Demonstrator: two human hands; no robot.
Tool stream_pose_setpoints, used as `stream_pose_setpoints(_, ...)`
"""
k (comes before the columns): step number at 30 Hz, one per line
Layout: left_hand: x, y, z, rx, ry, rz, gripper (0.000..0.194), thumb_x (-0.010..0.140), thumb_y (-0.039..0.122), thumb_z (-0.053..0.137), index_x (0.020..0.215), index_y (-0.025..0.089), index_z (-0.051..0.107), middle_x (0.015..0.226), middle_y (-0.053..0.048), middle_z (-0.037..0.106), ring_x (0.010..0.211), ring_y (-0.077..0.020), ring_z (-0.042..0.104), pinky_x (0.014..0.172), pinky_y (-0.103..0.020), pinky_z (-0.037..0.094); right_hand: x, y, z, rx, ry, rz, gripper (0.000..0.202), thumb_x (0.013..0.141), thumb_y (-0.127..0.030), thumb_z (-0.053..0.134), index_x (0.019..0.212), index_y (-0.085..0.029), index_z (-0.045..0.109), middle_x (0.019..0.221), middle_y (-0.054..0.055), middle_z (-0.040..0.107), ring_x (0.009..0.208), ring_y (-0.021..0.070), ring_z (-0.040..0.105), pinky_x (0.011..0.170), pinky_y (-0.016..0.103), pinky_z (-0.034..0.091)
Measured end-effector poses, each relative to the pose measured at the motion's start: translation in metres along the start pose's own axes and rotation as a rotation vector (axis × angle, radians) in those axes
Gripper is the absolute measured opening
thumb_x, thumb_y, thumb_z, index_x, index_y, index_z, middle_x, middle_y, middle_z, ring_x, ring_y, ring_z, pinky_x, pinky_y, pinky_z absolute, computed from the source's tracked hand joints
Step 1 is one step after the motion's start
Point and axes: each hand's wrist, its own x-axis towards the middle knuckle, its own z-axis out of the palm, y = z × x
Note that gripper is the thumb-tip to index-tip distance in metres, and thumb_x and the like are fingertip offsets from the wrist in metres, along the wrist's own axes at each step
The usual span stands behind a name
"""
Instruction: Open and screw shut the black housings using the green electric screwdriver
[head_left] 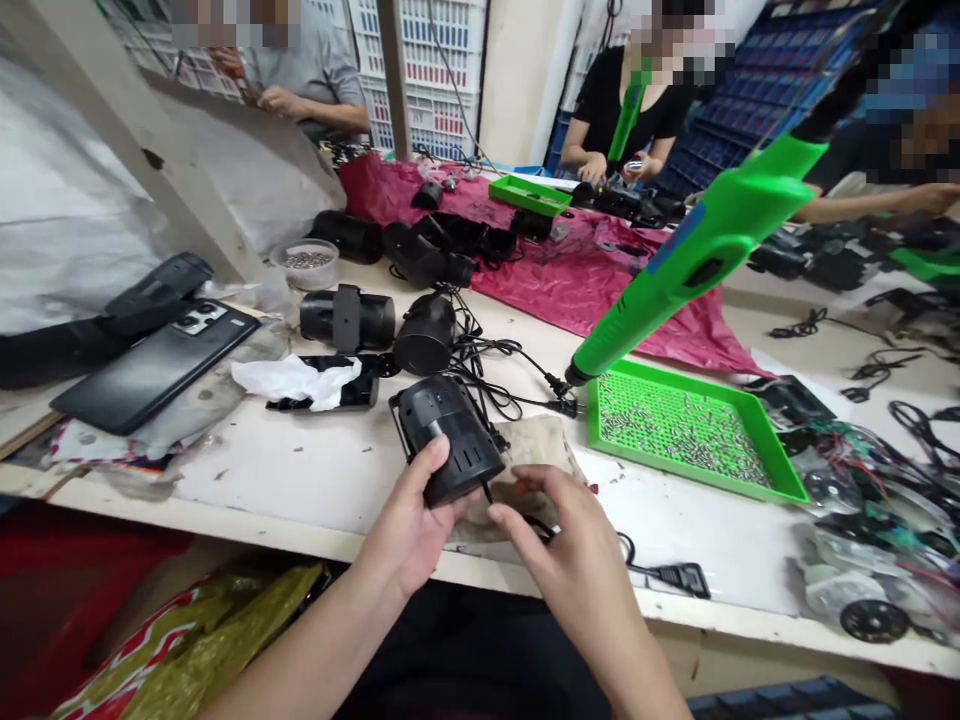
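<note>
My left hand (pixel 420 510) grips a black vented plastic housing (pixel 447 435) from below, thumb on its near side and fingers underneath. A black power cord (pixel 489 492) comes out of the housing's lower end. Close to that cord is my right hand (pixel 559 520), thumb and index finger apart with a gap between them; its other fingers are partly hidden. The cord passes behind the right hand, and a plug (pixel 682 578) lies to its right. Under the housing and hands rests a worn beige cloth (pixel 536 450).
A green electric screwdriver (pixel 675 270) hangs over a green tray of screws (pixel 787 480). Black housings (pixel 424 335) and cables stand behind. A phone (pixel 157 365) lies left; wires and motors (pixel 874 610) lie right. A pink sheet (pixel 555 285) covers the far side, where other people work.
</note>
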Motion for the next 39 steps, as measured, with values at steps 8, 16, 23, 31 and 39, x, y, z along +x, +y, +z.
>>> stream_pose_setpoints(8, 0.002, -0.002, 0.006, 0.003, -0.021, 0.025, 0.025, 0.087, 0.027, 0.059, 0.105, 0.011, 0.066, 0.099, -0.011, 0.074, 0.092, -0.0245, 0.069, 0.085, -0.038, 0.057, 0.006, 0.002, 0.009, -0.206, 0.074, -0.237, 0.017, 0.092, -0.019, 0.051, 0.076, -0.021, 0.057, 0.068, -0.002, 0.061, 0.068, 0.0164, 0.057, 0.081, 0.035, 0.043)
stream_pose_setpoints(16, 0.002, -0.005, 0.004, 0.046, -0.001, 0.07, 0.03, 0.084, 0.026, 0.064, 0.109, 0.011, 0.064, 0.114, -0.013, 0.069, 0.106, -0.0271, 0.064, 0.085, -0.039, 0.058, 0.005, 0.013, 0.013, -0.357, 0.118, -0.336, 0.025, 0.094, -0.016, 0.045, 0.071, -0.02, 0.054, 0.065, -0.002, 0.055, 0.066, 0.0153, 0.053, 0.091, 0.035, 0.038)
stream_pose_setpoints(23, 0.0, -0.003, 0.003, 0.029, -0.014, 0.05, 0.035, 0.084, 0.027, 0.062, 0.116, 0.012, 0.061, 0.112, -0.013, 0.07, 0.102, -0.0275, 0.066, 0.092, -0.045, 0.054, 0.005, 0.012, 0.009, -0.273, 0.031, -0.252, 0.018, 0.094, -0.019, 0.046, 0.079, -0.022, 0.056, 0.071, -0.003, 0.059, 0.07, 0.015, 0.059, 0.096, 0.038, 0.038)
stream_pose_setpoints(31, -0.001, -0.012, -0.002, 0.082, -0.034, 0.101, 0.054, 0.078, 0.033, 0.071, 0.126, 0.014, 0.055, 0.105, -0.011, 0.072, 0.108, -0.0279, 0.063, 0.093, -0.04, 0.052, 0.005, 0.015, 0.004, 0.133, 0.065, -0.071, 0.022, 0.092, -0.035, 0.053, 0.111, -0.024, 0.057, 0.104, 0.005, 0.067, 0.096, 0.0194, 0.064, 0.097, 0.041, 0.045)
stream_pose_setpoints(39, -0.003, -0.018, -0.009, 0.203, -0.267, 0.162, 0.064, 0.066, 0.032, 0.082, 0.125, 0.021, 0.058, 0.119, -0.01, 0.068, 0.119, -0.0325, 0.056, 0.104, -0.045, 0.041, 0.02, 0.01, 0.021, 0.348, 0.009, 0.084, 0.053, 0.096, -0.051, 0.035, 0.14, -0.023, 0.042, 0.143, 0.01, 0.049, 0.133, 0.026, 0.045, 0.105, 0.047, 0.043)
